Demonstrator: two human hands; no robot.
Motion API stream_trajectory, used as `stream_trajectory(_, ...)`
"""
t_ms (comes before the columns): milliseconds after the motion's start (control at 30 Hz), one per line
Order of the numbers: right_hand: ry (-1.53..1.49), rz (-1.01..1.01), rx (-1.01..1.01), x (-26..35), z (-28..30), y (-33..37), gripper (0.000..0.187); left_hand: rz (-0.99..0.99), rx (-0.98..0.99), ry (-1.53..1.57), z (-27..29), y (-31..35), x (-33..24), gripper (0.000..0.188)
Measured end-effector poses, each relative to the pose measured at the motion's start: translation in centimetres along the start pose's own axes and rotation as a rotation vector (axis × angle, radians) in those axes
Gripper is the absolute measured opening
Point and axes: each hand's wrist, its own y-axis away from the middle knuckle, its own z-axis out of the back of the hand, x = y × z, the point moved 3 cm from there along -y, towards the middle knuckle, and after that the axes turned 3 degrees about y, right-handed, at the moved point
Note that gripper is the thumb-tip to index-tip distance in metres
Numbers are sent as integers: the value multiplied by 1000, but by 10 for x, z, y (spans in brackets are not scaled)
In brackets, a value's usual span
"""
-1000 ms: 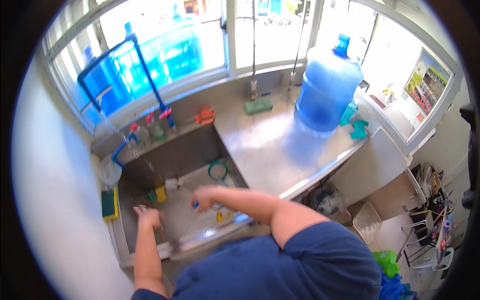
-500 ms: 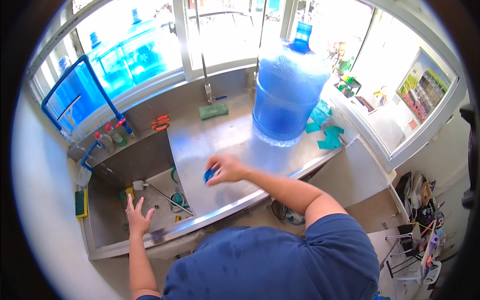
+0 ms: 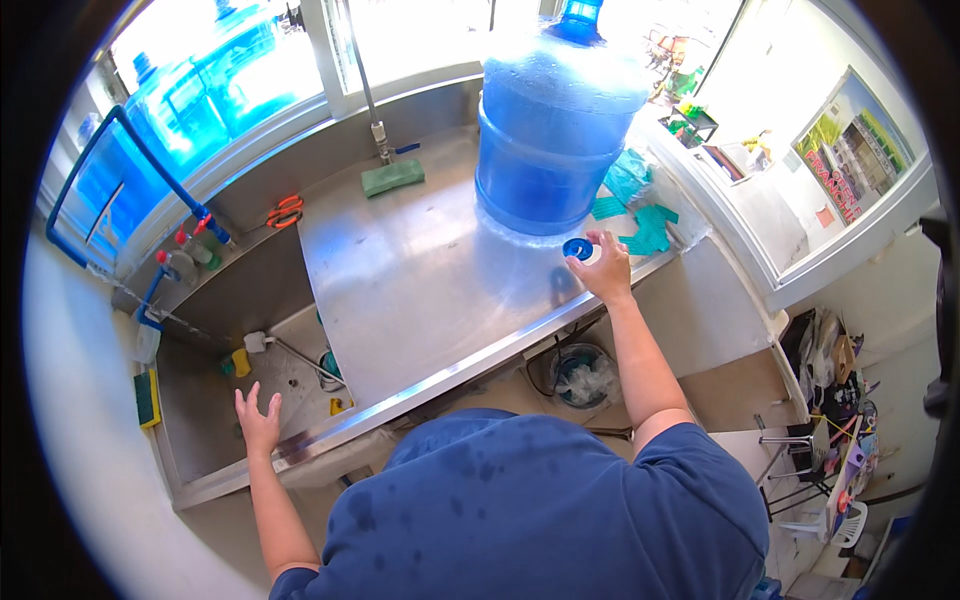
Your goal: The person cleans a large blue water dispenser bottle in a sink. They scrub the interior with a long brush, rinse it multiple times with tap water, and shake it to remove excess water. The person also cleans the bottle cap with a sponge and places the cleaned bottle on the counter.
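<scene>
Between the fingers of my right hand is a small round blue bottle cap, held over the steel counter near its front edge. Just beyond it stands a large blue water jug, upright, its narrow neck at the top of the picture. My left hand hovers with spread fingers over the front of the steel sink, holding nothing. Teal plastic pieces lie on the counter to the right of the jug.
A green sponge block and orange-handled scissors lie toward the back. A tap pipe rises behind the counter. Small bottles line the sink's left ledge. In the sink are a long-handled brush and yellow bits. More blue jugs stand outside the window.
My right hand has carried the blue cap rightward, from mid-counter to beside the jug's base. The whole view has shifted somewhat. My left hand stays spread over the sink.
</scene>
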Motion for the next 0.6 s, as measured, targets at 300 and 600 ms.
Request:
stream_trajectory(300,105,-193,16,-16,-26,1,54,134,54,-69,11,30,32,63)
stream_trajectory(600,-529,-122,312,100,7,-39,19,122,322,161,98,42,-29,65)
